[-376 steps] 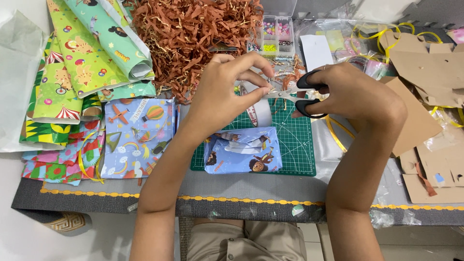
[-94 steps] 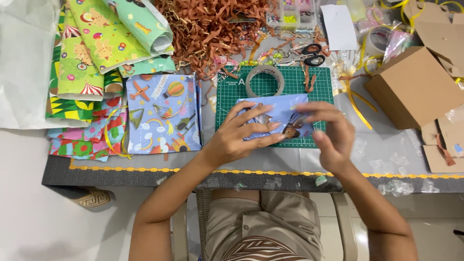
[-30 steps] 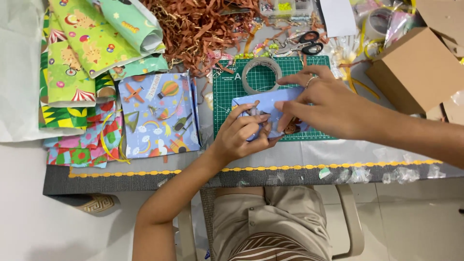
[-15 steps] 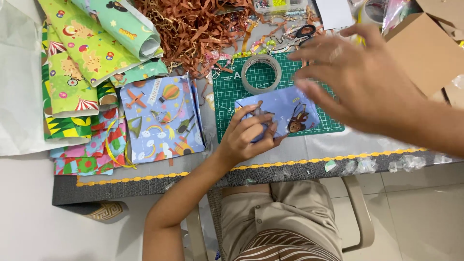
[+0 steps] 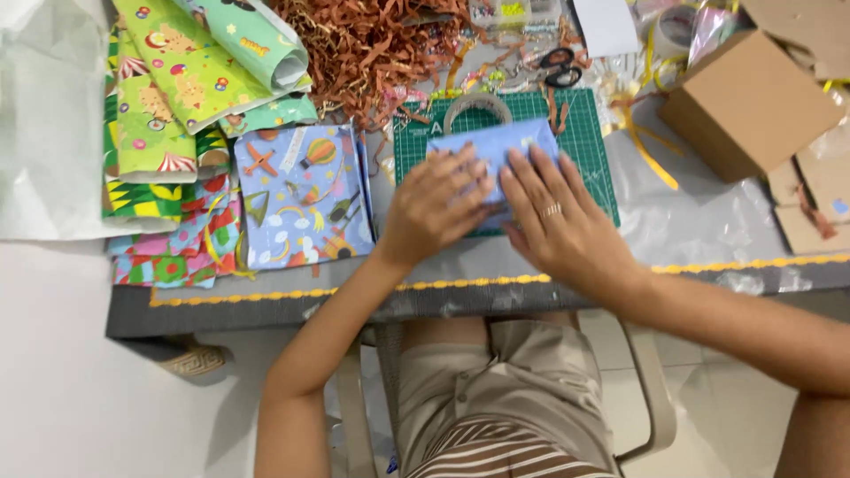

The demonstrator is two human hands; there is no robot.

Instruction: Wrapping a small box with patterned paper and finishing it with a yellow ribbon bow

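Lying flat on the green cutting mat (image 5: 589,146), the blue wrapped parcel (image 5: 496,146) sits near the middle of the grey table (image 5: 266,310), with only its far edge and upper corners visible beyond the hands. Left hand (image 5: 438,208) rests palm-down on the near left part of the parcel, fingers (image 5: 460,173) extended and slightly spread, pressing on the paper rather than gripping it. Right hand (image 5: 558,217) lies palm-down on the near right part, fingers (image 5: 540,173) straight and fanned apart, a ring on one finger; its index finger is just beside the left hand's fingertips. Neither hand closes around anything.

A roll of clear tape (image 5: 478,106) lies on the mat, touching the parcel's far edge. Black-handled scissors (image 5: 558,66) lie beyond the mat. A heap of brown shredded paper (image 5: 372,44) fills the far centre of the table. Left of the mat lies a blue patterned sheet (image 5: 301,199), and beyond it green patterned wrapping paper (image 5: 195,80), partly rolled. A brown cardboard box (image 5: 748,102) stands well apart to the right.
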